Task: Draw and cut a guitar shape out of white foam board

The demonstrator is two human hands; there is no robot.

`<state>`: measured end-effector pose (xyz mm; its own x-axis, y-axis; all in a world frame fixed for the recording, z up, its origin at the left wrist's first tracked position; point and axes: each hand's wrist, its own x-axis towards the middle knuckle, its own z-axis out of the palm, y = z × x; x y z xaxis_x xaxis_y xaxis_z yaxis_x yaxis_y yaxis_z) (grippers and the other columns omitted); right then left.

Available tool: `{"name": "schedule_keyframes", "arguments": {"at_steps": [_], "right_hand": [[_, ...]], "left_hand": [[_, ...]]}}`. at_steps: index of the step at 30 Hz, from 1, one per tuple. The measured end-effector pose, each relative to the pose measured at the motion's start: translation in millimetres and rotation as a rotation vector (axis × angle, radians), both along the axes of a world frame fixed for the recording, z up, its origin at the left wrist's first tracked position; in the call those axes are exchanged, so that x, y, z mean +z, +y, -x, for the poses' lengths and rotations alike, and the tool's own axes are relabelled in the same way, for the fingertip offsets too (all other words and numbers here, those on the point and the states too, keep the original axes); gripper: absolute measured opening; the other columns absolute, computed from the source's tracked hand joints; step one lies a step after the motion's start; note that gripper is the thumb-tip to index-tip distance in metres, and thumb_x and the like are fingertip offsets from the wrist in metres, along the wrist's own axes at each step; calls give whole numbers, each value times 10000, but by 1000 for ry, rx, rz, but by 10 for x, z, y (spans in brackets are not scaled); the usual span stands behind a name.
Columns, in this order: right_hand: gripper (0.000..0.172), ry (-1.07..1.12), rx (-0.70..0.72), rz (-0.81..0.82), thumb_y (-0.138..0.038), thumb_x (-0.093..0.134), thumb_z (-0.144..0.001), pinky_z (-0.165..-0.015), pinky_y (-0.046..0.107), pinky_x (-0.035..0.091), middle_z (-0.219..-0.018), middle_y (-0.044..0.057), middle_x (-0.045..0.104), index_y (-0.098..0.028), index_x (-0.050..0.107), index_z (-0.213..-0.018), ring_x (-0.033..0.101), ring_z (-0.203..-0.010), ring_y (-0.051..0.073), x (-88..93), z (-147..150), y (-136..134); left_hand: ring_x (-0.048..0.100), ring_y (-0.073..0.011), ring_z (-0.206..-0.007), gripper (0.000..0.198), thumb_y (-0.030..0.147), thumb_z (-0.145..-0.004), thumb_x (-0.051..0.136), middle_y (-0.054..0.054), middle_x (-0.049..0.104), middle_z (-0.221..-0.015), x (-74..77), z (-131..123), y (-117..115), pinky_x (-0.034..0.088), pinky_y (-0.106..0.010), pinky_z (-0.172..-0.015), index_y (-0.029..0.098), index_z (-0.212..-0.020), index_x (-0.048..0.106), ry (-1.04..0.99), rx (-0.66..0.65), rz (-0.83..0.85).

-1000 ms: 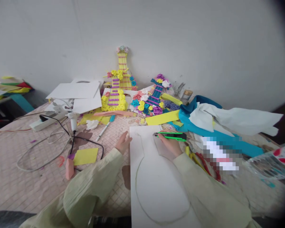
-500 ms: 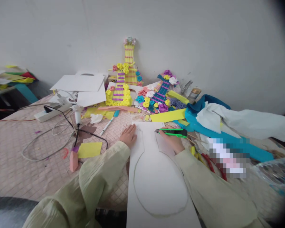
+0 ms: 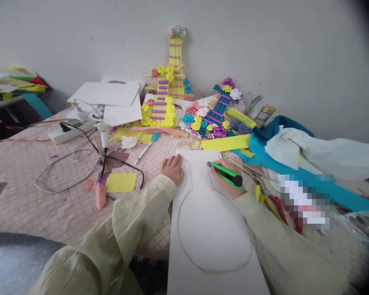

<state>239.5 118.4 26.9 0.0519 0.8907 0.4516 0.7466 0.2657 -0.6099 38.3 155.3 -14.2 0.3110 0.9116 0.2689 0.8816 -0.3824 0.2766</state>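
Note:
A white board lies in front of me, with a guitar-like outline drawn on it in pencil: a round body and a narrow neck. My left hand rests flat on the board's left edge beside the neck, fingers stretched out. In my right hand is a green and black utility knife, gripped with its tip pointing left at the right-hand line of the neck. Whether the blade cuts into the board I cannot tell.
Behind the board stand decorated paper guitars with crepe flowers. To the left are a glue gun, a power strip and loose cables. Pliers, blue crepe paper and thin sticks lie to the right.
The utility knife has turned, its handle now slanting down to the right, with its tip still by the neck line. My left hand stays on the board. The whole view has shifted slightly.

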Motion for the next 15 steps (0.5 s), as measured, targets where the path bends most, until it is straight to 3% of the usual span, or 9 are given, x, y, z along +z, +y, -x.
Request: {"name": "schedule_keyframes", "arguments": {"at_steps": [15], "right_hand": [[118, 3, -40, -13, -267, 506, -723, -584, 220, 405, -628, 8, 596, -168, 561, -752, 546, -586, 130, 60, 54, -137]], "left_hand": [[328, -228, -1218, 501, 222, -790, 313, -70, 369, -1356, 19, -13, -13, 215, -421, -1013, 119, -1276, 380, 17, 12, -5]]}}
